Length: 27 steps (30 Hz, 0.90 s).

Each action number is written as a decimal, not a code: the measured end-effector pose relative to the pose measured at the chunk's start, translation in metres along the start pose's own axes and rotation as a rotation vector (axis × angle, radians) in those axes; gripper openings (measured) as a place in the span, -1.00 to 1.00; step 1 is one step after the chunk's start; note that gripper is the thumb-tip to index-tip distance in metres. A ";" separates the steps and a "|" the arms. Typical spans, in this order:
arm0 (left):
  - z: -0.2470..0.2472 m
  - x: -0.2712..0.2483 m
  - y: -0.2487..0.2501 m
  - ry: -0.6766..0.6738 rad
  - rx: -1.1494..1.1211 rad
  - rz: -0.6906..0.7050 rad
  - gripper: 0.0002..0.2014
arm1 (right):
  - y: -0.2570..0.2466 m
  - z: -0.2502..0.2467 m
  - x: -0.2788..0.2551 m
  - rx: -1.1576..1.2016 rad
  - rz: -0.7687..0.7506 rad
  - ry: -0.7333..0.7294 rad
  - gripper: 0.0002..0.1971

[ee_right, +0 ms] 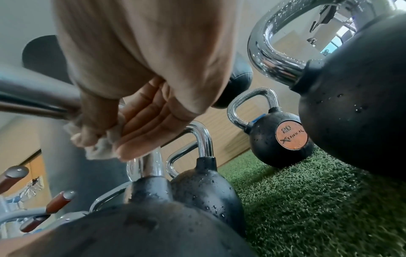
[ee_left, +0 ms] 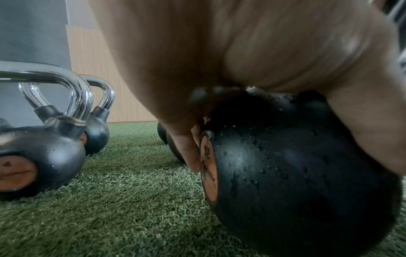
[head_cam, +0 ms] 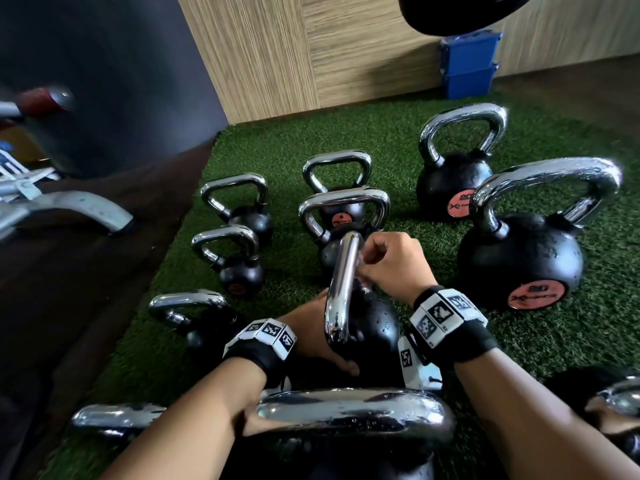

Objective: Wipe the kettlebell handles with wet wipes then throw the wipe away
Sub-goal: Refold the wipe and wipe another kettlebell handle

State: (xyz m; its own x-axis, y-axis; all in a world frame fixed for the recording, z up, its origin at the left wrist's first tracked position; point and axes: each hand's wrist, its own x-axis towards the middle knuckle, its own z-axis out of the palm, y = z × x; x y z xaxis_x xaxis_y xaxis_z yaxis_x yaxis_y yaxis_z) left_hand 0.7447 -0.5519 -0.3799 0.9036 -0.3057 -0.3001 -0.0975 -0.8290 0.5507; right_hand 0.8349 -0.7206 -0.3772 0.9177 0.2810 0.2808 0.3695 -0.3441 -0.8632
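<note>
A black kettlebell (head_cam: 375, 329) with a chrome handle (head_cam: 343, 289) stands on the green turf in the middle of the head view, wet with droplets. My left hand (head_cam: 310, 329) grips its round body from the left. In the left wrist view the fingers (ee_left: 190, 153) curl round the side by the orange label (ee_left: 208, 170). My right hand (head_cam: 391, 265) is at the far end of the handle. The right wrist view shows it pinching a crumpled white wipe (ee_right: 98, 147) between thumb and fingers, against the handle bar (ee_right: 33, 102).
Several more chrome-handled kettlebells stand around it on the turf (head_cam: 415, 140): two big ones to the right (head_cam: 519, 261), smaller ones to the left (head_cam: 240, 268) and behind, one close in front (head_cam: 349, 410). Blue bins (head_cam: 467, 64) sit by the wooden wall. A grey bench foot (head_cam: 76, 209) lies left.
</note>
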 end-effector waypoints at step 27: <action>-0.065 -0.022 0.025 0.238 -0.152 -0.215 -0.48 | -0.020 -0.037 0.014 -0.438 0.162 -0.068 -0.74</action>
State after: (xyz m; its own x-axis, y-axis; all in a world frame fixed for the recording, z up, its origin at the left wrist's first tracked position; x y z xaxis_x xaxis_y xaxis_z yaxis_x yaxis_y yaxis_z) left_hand 0.7498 -0.5354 -0.3094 0.9703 0.0004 -0.2420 0.1524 -0.7777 0.6098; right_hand 0.8456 -0.7426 -0.3407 0.9624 0.2454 0.1162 0.2623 -0.7296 -0.6316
